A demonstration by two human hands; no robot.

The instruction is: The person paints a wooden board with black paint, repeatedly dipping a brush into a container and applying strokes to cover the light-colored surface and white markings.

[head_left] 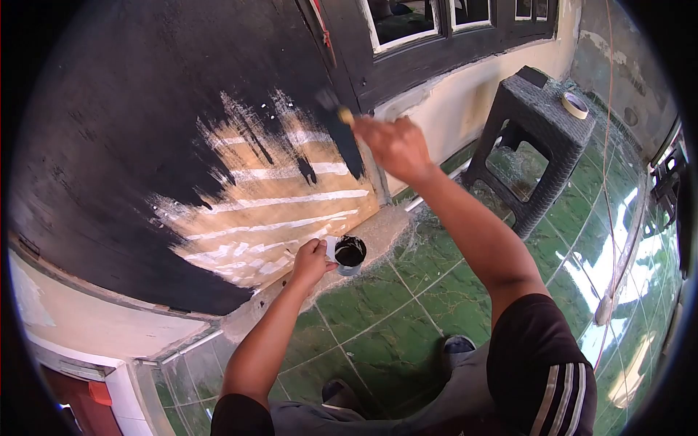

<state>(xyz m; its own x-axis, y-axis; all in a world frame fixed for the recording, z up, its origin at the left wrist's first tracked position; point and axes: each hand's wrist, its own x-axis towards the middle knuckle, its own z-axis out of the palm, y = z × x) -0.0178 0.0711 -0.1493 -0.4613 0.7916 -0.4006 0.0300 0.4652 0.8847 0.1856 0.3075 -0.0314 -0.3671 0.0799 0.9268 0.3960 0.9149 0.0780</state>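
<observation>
My right hand (396, 147) is closed around the handle of a paintbrush (345, 115), its bristle end blurred against the dark door. My left hand (311, 263) grips a small cup of black paint (350, 252) by its side, low in front of the door. Black paint covers most of the door panel (145, 94). Lower down, a tan patch with white stripes (276, 211) shows, its upper edge ragged with black brush strokes. The brush is above and to the right of this patch.
A dark plastic stool (542, 109) stands at the right, with a roll of tape (574, 105) on top. A cord (608, 182) hangs at the far right. Green tiles (385, 312) cover the floor, and a window frame (407, 43) is above.
</observation>
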